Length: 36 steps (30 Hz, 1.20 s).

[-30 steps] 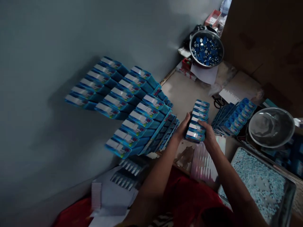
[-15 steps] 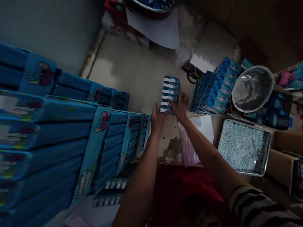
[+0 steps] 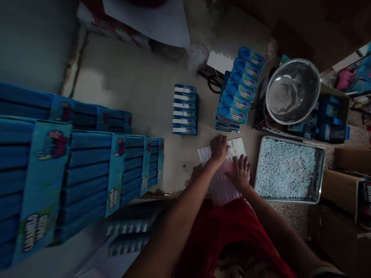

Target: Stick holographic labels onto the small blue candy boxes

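A pale sheet of stickers (image 3: 223, 185) with a pinkish sheen lies near the table's front edge. My left hand (image 3: 218, 149) is over its upper part, fingers bent and close together; what they pinch, if anything, is too small to make out. Flat on the sheet's right side rests my right hand (image 3: 240, 173), fingers spread. Beyond my left hand stands a row of small blue boxes (image 3: 184, 110), each with a white strip on its end. Blue printed boxes (image 3: 239, 88) with round marks form a leaning stack to their right.
Big stacks of blue cartons (image 3: 87, 170) fill the left. At right are a metal bowl (image 3: 292, 92), a metal tray (image 3: 320, 175) of pale blue pellets and a box of blue parts (image 3: 333, 112). Black scissors (image 3: 213, 83) lie behind the leaning stack.
Both hands have left the row of small blue boxes and come nearer to me, onto the sticker sheet. The right hand has spread flat. My view has shifted to the right.
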Motion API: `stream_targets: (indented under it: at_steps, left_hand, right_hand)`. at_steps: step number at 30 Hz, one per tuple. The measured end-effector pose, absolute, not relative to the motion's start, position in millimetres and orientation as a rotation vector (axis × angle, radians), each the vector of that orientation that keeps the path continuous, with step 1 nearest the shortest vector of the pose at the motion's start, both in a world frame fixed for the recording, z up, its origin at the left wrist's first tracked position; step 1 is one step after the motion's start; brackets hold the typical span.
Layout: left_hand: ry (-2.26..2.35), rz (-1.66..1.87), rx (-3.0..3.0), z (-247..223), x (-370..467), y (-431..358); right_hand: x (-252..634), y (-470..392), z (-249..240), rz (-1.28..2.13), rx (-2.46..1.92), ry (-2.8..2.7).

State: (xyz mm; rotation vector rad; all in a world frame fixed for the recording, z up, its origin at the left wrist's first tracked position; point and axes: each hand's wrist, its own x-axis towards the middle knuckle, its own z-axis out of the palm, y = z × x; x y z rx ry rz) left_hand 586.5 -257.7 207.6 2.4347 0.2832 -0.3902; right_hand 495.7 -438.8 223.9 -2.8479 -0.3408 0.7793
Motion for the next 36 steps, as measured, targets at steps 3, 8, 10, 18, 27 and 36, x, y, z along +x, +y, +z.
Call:
stream_targets:
  at_steps: [3,8,10,18,27,36]
  left_hand:
    - [0.355,-0.411,2.435,192,583,-249]
    - [0.418,-0.414,2.396,179,575,-232]
    - [0.435,-0.423,2.377,179,577,-231]
    - [0.567,-0.509,2.221,176,583,-233]
    - [0.574,-0.553,2.177,183,587,-228]
    - [0.564,-0.594,2.263,195,590,-232]
  right_hand:
    - [493,-439,231,0.824,-2.920,-0.380]
    - [548,-431,248,0.823,-2.928,-0.568]
    - [574,-424,245,0.738,-2.867,-0.696]
    - [610,-401,210,0.654,-2.679,-1.066]
    - [586,-430,223,0.667,-2.666,-1.044]
    - [602,-400,231,0.590,-2.779,-0.962]
